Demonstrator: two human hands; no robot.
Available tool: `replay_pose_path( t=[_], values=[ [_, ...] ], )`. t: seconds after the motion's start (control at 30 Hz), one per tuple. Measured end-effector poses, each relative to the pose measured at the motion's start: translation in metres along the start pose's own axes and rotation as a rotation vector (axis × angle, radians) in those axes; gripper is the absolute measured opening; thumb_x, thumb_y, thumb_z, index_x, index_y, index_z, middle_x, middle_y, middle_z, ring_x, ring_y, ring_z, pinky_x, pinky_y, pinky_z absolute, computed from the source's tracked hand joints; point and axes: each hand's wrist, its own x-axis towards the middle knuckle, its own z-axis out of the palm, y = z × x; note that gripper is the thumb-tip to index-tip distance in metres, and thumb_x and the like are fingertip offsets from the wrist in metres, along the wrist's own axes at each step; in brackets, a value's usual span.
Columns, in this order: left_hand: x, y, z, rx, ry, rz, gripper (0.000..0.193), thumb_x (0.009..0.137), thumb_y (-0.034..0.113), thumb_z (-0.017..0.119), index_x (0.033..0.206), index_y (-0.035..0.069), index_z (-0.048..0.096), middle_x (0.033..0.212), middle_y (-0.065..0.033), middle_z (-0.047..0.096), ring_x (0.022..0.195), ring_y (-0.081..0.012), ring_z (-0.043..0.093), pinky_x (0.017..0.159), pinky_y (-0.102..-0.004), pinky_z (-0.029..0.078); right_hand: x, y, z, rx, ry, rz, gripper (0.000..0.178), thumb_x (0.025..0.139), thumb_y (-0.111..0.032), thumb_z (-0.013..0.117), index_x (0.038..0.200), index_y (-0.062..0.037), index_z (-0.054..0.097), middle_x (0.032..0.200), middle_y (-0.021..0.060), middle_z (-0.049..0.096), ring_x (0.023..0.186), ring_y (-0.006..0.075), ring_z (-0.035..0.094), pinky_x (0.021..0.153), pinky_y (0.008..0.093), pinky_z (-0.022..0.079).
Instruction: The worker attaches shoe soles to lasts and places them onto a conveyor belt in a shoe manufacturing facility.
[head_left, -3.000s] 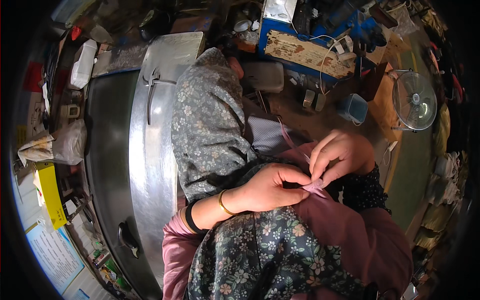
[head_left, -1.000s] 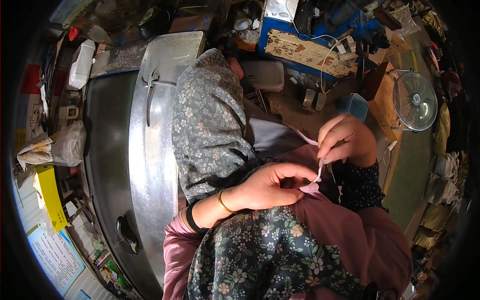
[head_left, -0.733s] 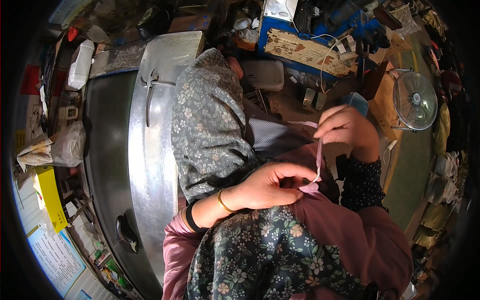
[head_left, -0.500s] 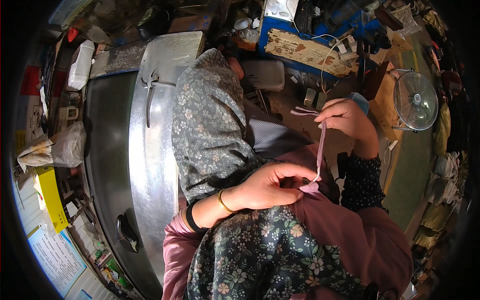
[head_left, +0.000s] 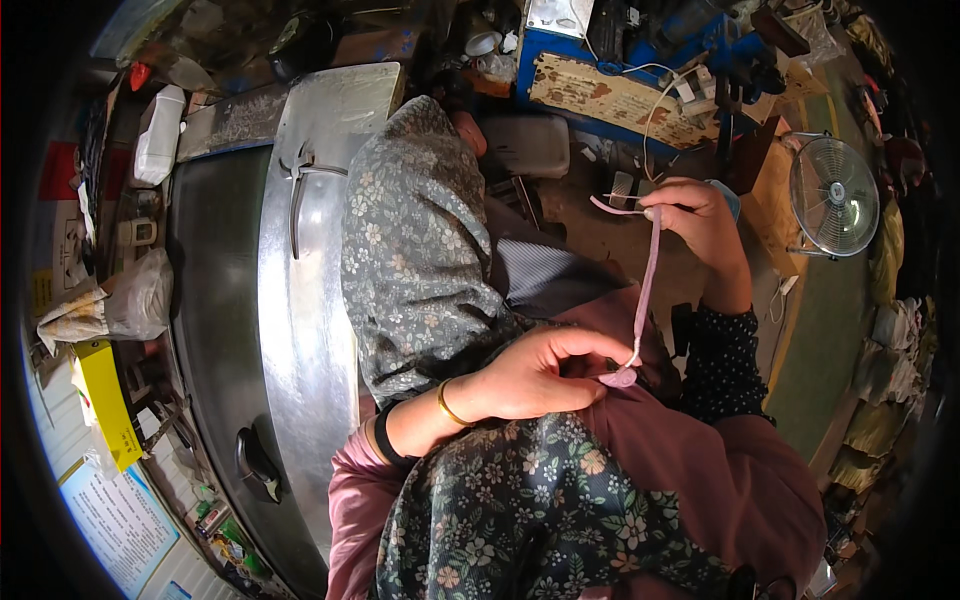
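A thin mauve fabric strip point(head_left: 649, 275) stretches taut between my two hands. My left hand point(head_left: 530, 370) pinches its lower end between thumb and fingers, and a small mauve tab point(head_left: 619, 378) sticks out beside the fingertips. Farther off and to the right, my right hand point(head_left: 694, 215) grips the strip between thumb and fingers. Past that grip, a loose tail point(head_left: 612, 206) curves out to the left. Both hands are above my lap, which a dark floral cloth point(head_left: 420, 270) partly covers.
On my left is a shiny metal surface point(head_left: 310, 340) with a dark branched metal piece point(head_left: 299, 190) on it. A black handle-like object point(head_left: 256, 465) lies farther left. A round fan point(head_left: 835, 195) stands right; a blue-framed bench point(head_left: 610, 95) is ahead.
My right hand has shifted slightly up and to the right, and the strip's loose tail has swung into a thinner curve. My left hand has stayed in place.
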Motion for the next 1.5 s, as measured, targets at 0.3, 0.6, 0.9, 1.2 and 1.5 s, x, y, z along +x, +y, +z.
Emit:
replay_pose_path(
  t=[0.3, 0.6, 0.9, 1.2, 1.5],
  values=[
    [0.010, 0.015, 0.002, -0.145, 0.190, 0.001, 0.047, 0.099, 0.020, 0.060, 0.140, 0.003, 0.046, 0.118, -0.0024, 0.059, 0.101, -0.0055, 0.052, 0.082, -0.0208, 0.044, 0.005, -0.046, 0.029, 0.085, 0.017, -0.254, 0.015, 0.080, 0.005, 0.066, 0.094, 0.0019, 0.072, 0.080, 0.0081, 0.067, 0.069, 0.0132, 0.062, 0.060, 0.0249, 0.047],
    [0.012, 0.026, 0.010, -0.176, 0.263, 0.242, 0.029, 0.095, 0.013, 0.064, 0.122, 0.002, 0.060, 0.112, -0.0054, 0.067, 0.100, -0.0090, 0.061, 0.079, -0.0196, 0.049, 0.006, -0.087, 0.049, -0.119, -0.029, -0.450, 0.018, 0.075, 0.000, 0.072, 0.093, -0.0003, 0.074, 0.081, 0.0102, 0.067, 0.069, 0.0189, 0.066, 0.059, 0.0281, 0.051],
    [0.001, 0.019, 0.011, -0.199, 0.420, 0.229, 0.017, 0.093, 0.002, 0.064, 0.109, 0.000, 0.068, 0.099, -0.0029, 0.069, 0.089, -0.0076, 0.061, 0.078, -0.0214, 0.048, -0.001, -0.092, 0.055, -0.131, 0.020, -0.492, 0.018, 0.074, 0.003, 0.073, 0.092, 0.0008, 0.073, 0.084, 0.0114, 0.069, 0.072, 0.0200, 0.067, 0.061, 0.0279, 0.052],
    [-0.002, 0.019, 0.014, -0.031, 0.485, 0.293, 0.014, 0.091, 0.001, 0.066, 0.105, 0.001, 0.069, 0.095, -0.0002, 0.067, 0.085, -0.0062, 0.058, 0.074, -0.0206, 0.046, -0.004, -0.091, 0.055, -0.164, 0.109, -0.522, 0.020, 0.070, 0.006, 0.072, 0.090, 0.0014, 0.073, 0.088, 0.0125, 0.069, 0.077, 0.0214, 0.068, 0.067, 0.0288, 0.053],
    [-0.001, 0.015, 0.009, 0.090, 0.517, 0.332, 0.012, 0.089, -0.001, 0.067, 0.101, 0.001, 0.070, 0.093, -0.0004, 0.063, 0.081, -0.0063, 0.056, 0.070, -0.0205, 0.044, -0.002, -0.080, 0.055, -0.106, 0.200, -0.514, 0.018, 0.071, 0.009, 0.070, 0.088, 0.0018, 0.070, 0.090, 0.0130, 0.070, 0.079, 0.0211, 0.068, 0.070, 0.0295, 0.054]
  ],
)
